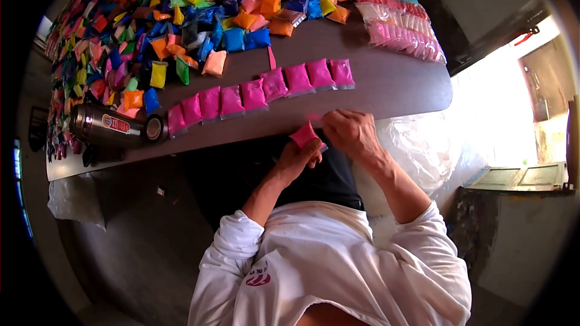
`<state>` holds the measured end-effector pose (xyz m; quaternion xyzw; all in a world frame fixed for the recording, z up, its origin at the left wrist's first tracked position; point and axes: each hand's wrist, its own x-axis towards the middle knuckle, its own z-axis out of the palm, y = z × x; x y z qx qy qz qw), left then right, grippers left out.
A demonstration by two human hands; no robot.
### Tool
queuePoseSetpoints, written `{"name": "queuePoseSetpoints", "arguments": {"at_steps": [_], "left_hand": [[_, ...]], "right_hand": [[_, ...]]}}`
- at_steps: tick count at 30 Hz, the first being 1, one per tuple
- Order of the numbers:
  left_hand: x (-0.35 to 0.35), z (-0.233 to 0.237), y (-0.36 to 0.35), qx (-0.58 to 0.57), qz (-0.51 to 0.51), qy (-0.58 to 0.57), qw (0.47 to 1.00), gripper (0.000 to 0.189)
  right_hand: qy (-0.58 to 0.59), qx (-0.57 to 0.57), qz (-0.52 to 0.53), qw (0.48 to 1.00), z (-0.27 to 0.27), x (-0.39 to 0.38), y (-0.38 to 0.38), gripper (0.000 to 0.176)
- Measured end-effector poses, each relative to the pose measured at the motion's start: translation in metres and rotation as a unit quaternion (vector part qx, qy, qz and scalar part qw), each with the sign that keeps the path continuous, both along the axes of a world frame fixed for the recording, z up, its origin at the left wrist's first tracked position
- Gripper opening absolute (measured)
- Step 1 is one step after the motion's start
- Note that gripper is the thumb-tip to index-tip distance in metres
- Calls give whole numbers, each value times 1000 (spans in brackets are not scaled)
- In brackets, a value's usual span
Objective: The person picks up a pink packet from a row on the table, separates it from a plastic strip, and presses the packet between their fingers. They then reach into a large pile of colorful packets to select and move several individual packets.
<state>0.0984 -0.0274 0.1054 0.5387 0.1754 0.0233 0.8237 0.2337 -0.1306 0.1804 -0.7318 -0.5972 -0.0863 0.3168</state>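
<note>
My left hand [297,158] grips a small bright pink packet [305,135] by its lower part, just off the table's front edge. Close beside it, my right hand [351,133] is closed, fingers bent together. A thin pink strip [313,116] sticks out at the right fingertips, blurred; its kind cannot be made out. Beyond the hands, a row of similar pink packets [231,101] lies side by side along the table. Another narrow pink strip [272,58] rests behind that row.
A big heap of many-coloured packets [158,75] covers the table's left and back. Clear bags of packets in coloured rows [405,39] lie at the back right. A metal flask [112,125] lies on its side at the left front edge. Clear plastic [423,148] hangs right of my legs.
</note>
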Motion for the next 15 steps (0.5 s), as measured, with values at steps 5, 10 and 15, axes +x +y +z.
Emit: {"name": "queuePoseSetpoints", "arguments": {"at_steps": [5, 10, 15], "left_hand": [[2, 0, -2, 1, -7, -8, 1000, 41], [0, -1, -3, 47, 6, -24, 999, 37], [0, 7, -6, 55, 20, 49, 997, 34]], "right_hand": [[-22, -6, -17, 1000, -17, 13, 2, 11], [-11, -8, 57, 998, 6, -10, 3, 12], [-16, -34, -23, 999, 0, 7, 0, 12]]}}
